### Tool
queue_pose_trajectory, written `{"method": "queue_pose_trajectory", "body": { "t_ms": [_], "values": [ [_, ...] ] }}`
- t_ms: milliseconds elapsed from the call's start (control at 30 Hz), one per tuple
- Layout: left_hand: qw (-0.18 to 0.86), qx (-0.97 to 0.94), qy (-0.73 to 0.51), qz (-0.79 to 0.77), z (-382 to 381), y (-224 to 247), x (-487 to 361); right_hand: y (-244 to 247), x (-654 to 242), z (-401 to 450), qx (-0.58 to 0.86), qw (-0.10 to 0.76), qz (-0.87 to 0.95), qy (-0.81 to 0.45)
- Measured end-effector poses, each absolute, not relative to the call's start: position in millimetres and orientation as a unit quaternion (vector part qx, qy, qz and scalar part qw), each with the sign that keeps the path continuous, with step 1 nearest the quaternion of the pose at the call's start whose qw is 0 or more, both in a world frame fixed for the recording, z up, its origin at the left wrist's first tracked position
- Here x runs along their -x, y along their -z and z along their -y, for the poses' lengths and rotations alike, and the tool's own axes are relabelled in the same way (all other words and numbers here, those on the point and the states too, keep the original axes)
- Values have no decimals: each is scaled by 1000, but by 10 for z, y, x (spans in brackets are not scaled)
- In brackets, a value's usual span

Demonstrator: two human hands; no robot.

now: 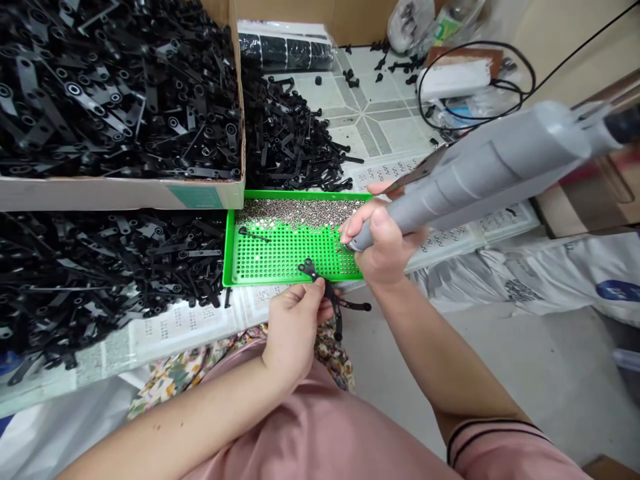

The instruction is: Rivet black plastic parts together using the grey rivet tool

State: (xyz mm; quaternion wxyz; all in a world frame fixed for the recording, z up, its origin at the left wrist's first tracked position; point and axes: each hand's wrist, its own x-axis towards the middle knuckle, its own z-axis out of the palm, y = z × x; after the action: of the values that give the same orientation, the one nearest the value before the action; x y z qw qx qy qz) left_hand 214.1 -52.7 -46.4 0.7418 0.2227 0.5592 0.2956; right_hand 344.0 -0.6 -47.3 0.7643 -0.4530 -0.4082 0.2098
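Pinched in my left hand [295, 317] are black plastic arm pieces [333, 293], at the front edge of the green perforated tray [280, 281]. My right hand [385, 247] is wrapped round the grey electric screwdriver [465, 173], whose front end points down and left over the tray's right part. Small silvery screws [300, 212] lie along the back of the tray and down its right side. One loose black piece [254, 234] rests on the tray's left part. The screwdriver's tip is hidden by my fingers.
A cardboard box [125, 193] full of black parts stands at the upper left. Piles of black parts [295, 140] lie behind the tray and to its left [170, 260]. A wrapped roll [290, 52] and a black cable [520, 53] are at the back.
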Motion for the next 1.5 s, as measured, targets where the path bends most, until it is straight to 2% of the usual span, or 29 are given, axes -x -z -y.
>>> {"method": "queue_pose_trajectory", "body": {
  "t_ms": [233, 433, 700, 1500],
  "values": [
    [726, -239, -295, -574, 530, 459, -2165, 258, -3455, 47, 434, 801, 358, -207],
    [732, -241, -289, -568, 524, 452, -2182, -12, -3356, 210, 435, 778, 339, -301],
    [718, -276, -292, -568, 529, 476, -2167, 69, -3272, 254, 421, 767, 352, -332],
    [726, -268, -293, -562, 518, 476, -2166, 57, -3218, 325, 420, 771, 384, -286]
  ]
}}
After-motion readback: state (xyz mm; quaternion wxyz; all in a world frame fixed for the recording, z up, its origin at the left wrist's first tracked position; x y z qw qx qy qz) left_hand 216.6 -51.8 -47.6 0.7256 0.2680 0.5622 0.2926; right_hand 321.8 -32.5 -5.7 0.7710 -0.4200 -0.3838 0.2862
